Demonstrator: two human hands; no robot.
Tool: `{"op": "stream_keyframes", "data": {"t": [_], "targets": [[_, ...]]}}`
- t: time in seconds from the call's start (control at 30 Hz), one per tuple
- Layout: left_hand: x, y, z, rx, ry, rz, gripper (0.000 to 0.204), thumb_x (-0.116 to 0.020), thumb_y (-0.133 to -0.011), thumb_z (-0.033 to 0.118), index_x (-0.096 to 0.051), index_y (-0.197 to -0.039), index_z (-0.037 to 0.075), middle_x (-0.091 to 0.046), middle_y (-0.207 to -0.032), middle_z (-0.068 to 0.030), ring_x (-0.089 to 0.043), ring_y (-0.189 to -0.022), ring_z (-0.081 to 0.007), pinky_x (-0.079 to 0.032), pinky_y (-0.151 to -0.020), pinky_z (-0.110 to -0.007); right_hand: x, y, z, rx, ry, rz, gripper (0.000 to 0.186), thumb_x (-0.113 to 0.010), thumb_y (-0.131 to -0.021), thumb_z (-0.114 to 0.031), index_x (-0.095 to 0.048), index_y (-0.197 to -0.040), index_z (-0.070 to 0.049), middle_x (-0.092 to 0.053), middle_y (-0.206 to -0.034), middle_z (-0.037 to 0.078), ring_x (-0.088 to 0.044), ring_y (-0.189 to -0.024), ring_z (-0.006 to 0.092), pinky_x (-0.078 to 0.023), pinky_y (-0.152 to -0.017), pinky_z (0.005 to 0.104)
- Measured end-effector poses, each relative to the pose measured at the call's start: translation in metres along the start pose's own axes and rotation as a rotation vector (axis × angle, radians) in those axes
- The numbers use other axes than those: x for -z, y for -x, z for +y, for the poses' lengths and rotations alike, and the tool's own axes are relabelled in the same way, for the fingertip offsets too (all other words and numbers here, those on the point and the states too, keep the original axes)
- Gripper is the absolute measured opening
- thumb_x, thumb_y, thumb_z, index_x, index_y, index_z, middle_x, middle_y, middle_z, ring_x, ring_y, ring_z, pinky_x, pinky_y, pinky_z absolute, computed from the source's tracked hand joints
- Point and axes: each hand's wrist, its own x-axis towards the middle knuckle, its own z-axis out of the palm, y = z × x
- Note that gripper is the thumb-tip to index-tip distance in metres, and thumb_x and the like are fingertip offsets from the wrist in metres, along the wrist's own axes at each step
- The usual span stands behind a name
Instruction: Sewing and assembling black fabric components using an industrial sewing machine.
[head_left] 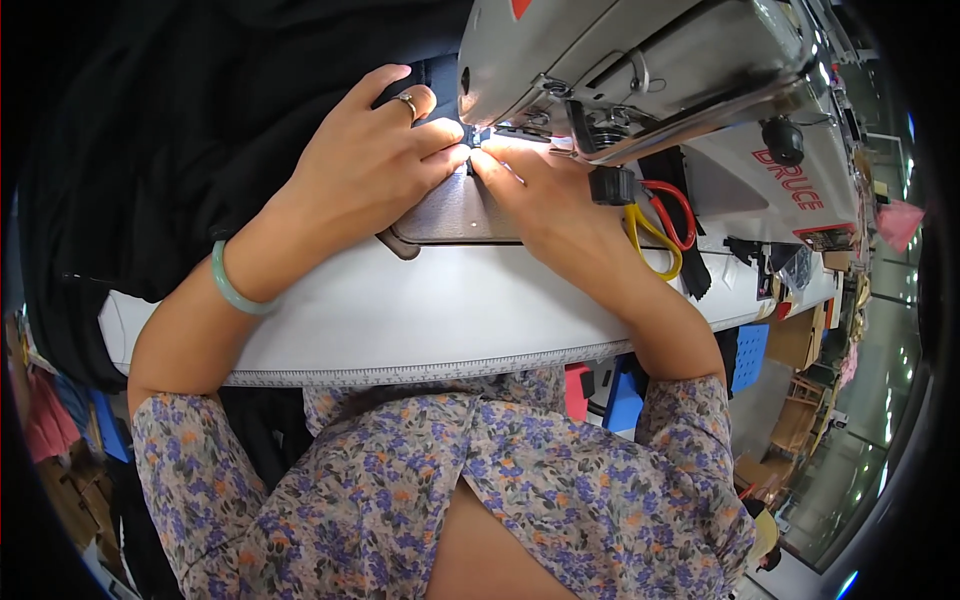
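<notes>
A sewing machine with a pale metal head reaches in from the upper right, its lamp lighting the needle area. Black fabric spreads over the left side, and its edge runs under the machine's head. My left hand, with a ring and a pale green bangle, pinches the fabric edge just left of the needle area, its outer fingers lifted and bent. Close beside it, my right hand holds the same edge between thumb and fingers from the right. Their fingertips nearly touch, and the needle itself is hard to make out.
Scissors with red and yellow handles lie right of my right hand, by a black strip. The white table carries a measuring tape along its near edge. A blue perforated panel and wooden stools stand farther right.
</notes>
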Motion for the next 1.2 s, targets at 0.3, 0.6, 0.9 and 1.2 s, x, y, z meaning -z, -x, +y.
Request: {"op": "stream_keyframes", "data": {"t": [0.3, 0.6, 0.9, 1.2], "targets": [[0.002, -0.002, 0.0, 0.043, -0.001, -0.044, 0.019, -0.062, -0.081, 0.015, -0.075, -0.095, 0.017, -0.067, -0.099, 0.0056, -0.06, -0.1, -0.0168, -0.038, -0.108, -0.042, -0.001, -0.003, -0.001, -0.156, -0.235, -0.033, 0.039, -0.056, -0.085, -0.004, -0.059, -0.125, -0.006, -0.059, -0.124, 0.008, -0.063, -0.106, 0.0278, -0.049, -0.091, 0.0378], [-0.001, 0.004, -0.006, 0.043, 0.032, 0.02, 0.012, -0.063, -0.078, 0.015, -0.073, -0.084, 0.017, -0.067, -0.094, 0.0051, -0.061, -0.096, -0.0157, -0.04, -0.106, -0.04, -0.015, 0.0, 0.0, -0.174, -0.185, 0.043, 0.036, -0.06, -0.085, -0.008, -0.061, -0.121, -0.009, -0.061, -0.123, 0.005, -0.062, -0.11, 0.0216, -0.05, -0.092, 0.0355], [-0.003, 0.007, -0.008, 0.059, 0.012, -0.003, 0.008, -0.064, -0.077, 0.013, -0.07, -0.079, 0.017, -0.066, -0.091, 0.0039, -0.062, -0.097, -0.016, -0.043, -0.101, -0.037, -0.024, -0.009, 0.006, -0.275, -0.211, 0.081, 0.024, -0.062, -0.084, -0.011, -0.071, -0.107, -0.01, -0.07, -0.113, 0.002, -0.068, -0.094, 0.0213, -0.052, -0.087, 0.0337], [-0.014, 0.009, -0.01, 0.247, 0.082, 0.082, 0.004, -0.065, -0.077, 0.009, -0.065, -0.077, 0.014, -0.06, -0.081, 0.0003, -0.063, -0.085, -0.0181, -0.053, -0.072, -0.029, -0.037, -0.01, 0.014, -0.269, -0.231, 0.245, 0.016, -0.064, -0.084, -0.027, -0.071, -0.095, -0.016, -0.068, -0.08, 0.005, -0.066, -0.07, 0.0265, -0.053, -0.064, 0.0429]]}}
